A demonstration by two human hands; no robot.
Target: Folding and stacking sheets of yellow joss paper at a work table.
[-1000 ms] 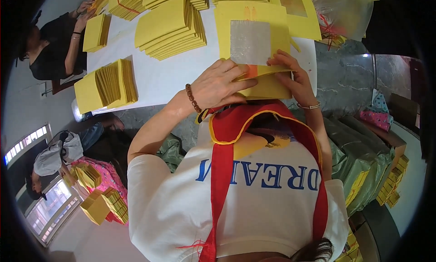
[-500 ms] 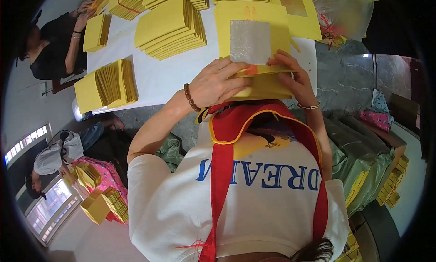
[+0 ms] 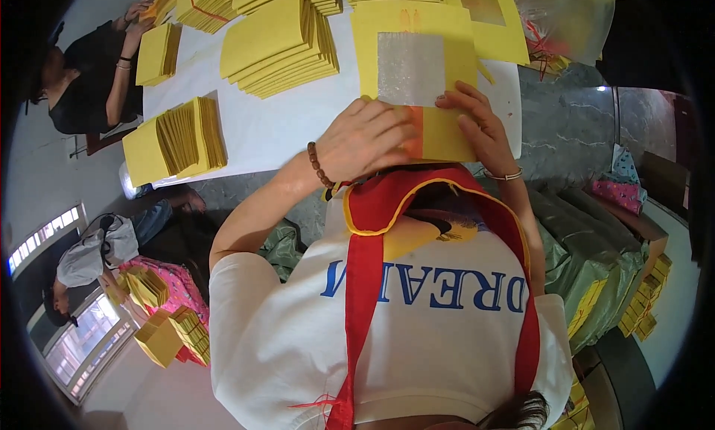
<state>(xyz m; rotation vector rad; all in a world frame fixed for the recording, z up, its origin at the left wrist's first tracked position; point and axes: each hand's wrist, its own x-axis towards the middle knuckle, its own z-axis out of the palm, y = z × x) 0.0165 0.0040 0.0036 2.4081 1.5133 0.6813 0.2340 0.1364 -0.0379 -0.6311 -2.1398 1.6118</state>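
In front of me on the table lies a sheet of yellow paper [image 3: 459, 50] with a silver square in its middle and orange marks above the square. Its near part now rests flat as a folded flap [image 3: 447, 136] with an orange strip. My left hand [image 3: 370, 134] lies on the flap's left side, fingers stretched over the orange strip and partly curled. At the right edge, my right hand [image 3: 482, 124] has its fingers apart, with the tips touching the paper by the fold. Neither hand grips anything.
Stacks of folded yellow paper [image 3: 279, 46] and a smaller fanned stack [image 3: 175, 137] stand on the white tabletop [image 3: 253, 132]. A clear plastic bag [image 3: 570, 20] sits at the far right. Two other people [image 3: 97, 95] work at left. Green-wrapped bundles [image 3: 588, 244] are at my right.
The near flap, raised and bent half a second ago, now lies flat on the sheet. My left hand has flattened over it; my right hand stays at the right edge.
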